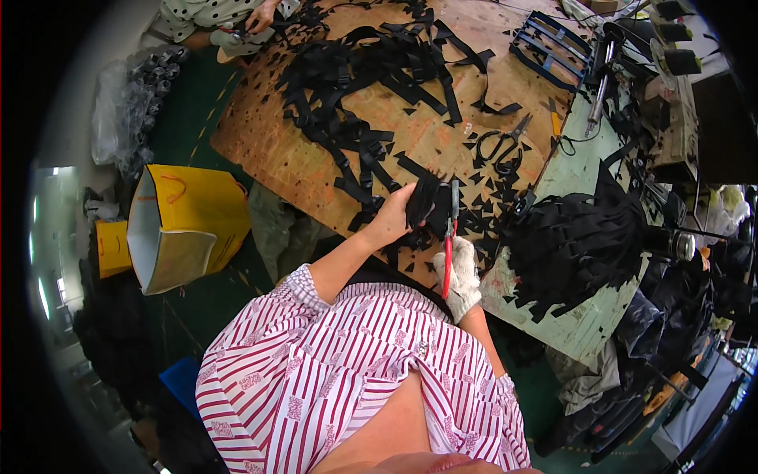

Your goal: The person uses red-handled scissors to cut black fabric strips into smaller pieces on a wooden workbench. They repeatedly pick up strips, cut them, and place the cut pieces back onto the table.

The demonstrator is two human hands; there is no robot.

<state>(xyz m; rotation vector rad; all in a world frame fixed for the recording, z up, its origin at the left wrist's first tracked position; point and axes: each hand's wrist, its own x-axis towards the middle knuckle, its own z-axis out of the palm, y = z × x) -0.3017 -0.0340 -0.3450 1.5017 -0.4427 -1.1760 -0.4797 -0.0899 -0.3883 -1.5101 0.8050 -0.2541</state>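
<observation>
My bare left hand [389, 216] is closed around a bunch of black webbing straps [425, 196], above the near edge of the wooden table. My right hand [461, 275], in a white knit glove, grips red-handled shears [449, 257]. Their grey metal jaws point away from me, right against the strap ends. Whether the blades are apart is too small to tell. Small black offcuts [479, 207] lie scattered around both hands.
More black straps with buckles [347, 75] lie in a tangle across the wooden table [268, 118]. Black-handled scissors [503, 146] rest beyond my right hand. A heap of black straps [580, 237] sits at right. Another person's hand [261, 16] works far left; a yellow bag [201, 209] stands left.
</observation>
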